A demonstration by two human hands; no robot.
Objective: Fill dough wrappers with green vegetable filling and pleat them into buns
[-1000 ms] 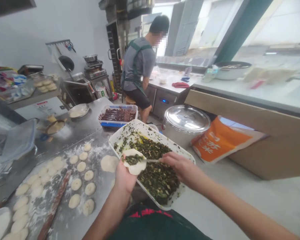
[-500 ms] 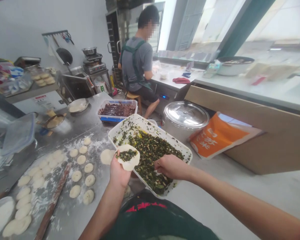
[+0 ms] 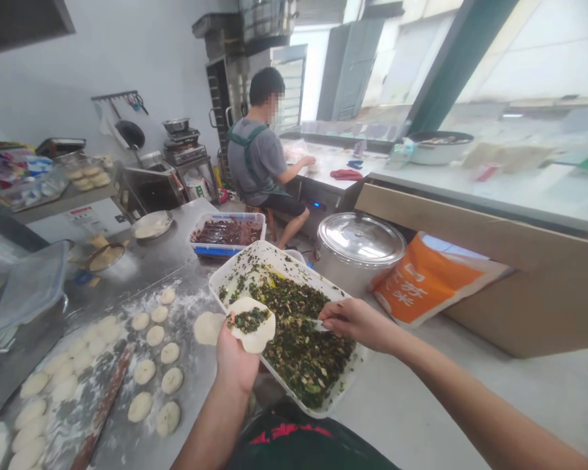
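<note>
Over the greens tray (image 3: 255, 254), the left hand (image 3: 238, 365) cups a dough wrapper (image 3: 251, 324), the right hand (image 3: 357, 324) pinches a spatula (image 3: 321, 324).

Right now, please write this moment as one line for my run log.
left hand: dough wrapper with green filling | right hand: metal utensil over white tray

The bottom edge cuts off the rolling pin (image 3: 102, 391) and the dough balls (image 3: 32, 412) beside it. Fingers (image 3: 343, 312) hide most of a small metal tool (image 3: 318, 324). Far past the pin, things on the table (image 3: 323, 186) look too blurry to tell.
</note>
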